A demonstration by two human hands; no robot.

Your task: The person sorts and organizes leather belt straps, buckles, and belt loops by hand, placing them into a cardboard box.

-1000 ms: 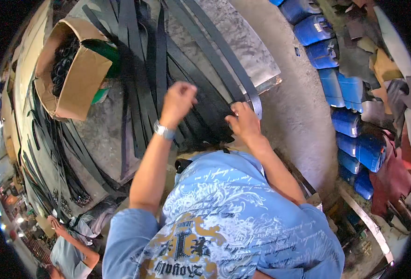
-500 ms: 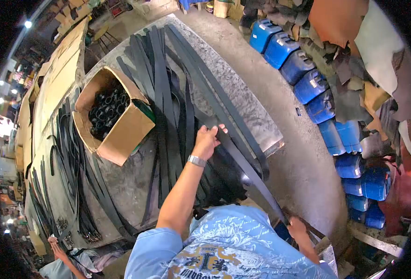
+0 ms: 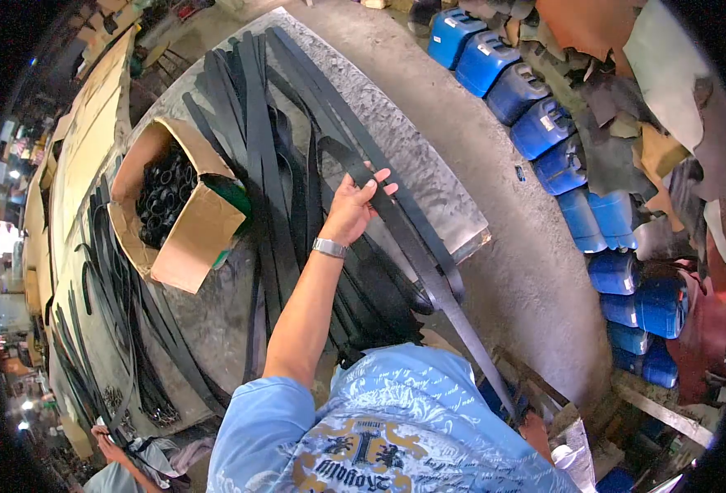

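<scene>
A long black strap (image 3: 416,255) runs diagonally from the table down past the blue shirt. My left hand (image 3: 355,205), with a metal watch on its wrist, is closed around the strap's upper part, some fingers showing beyond its edge. Low on the right, my right hand (image 3: 534,431) is at the strap's lower end, partly hidden by the shirt; its fingers cannot be made out. Many black straps (image 3: 260,156) lie lengthwise on the grey table (image 3: 379,107). Left of them, an open cardboard box (image 3: 198,251) holds black rings of strap (image 3: 166,193).
Blue jerrycans (image 3: 519,92) line the floor on the right, beside hanging leather pieces (image 3: 667,90). More straps (image 3: 124,287) lie on the table's left part. A co-worker's hand (image 3: 108,444) shows at the lower left. Flat cardboard (image 3: 96,115) lies at the upper left.
My left hand has moved up and slightly left in the view with the strap. My right hand has moved lower, further behind the shirt. The box and table appear shifted up and left.
</scene>
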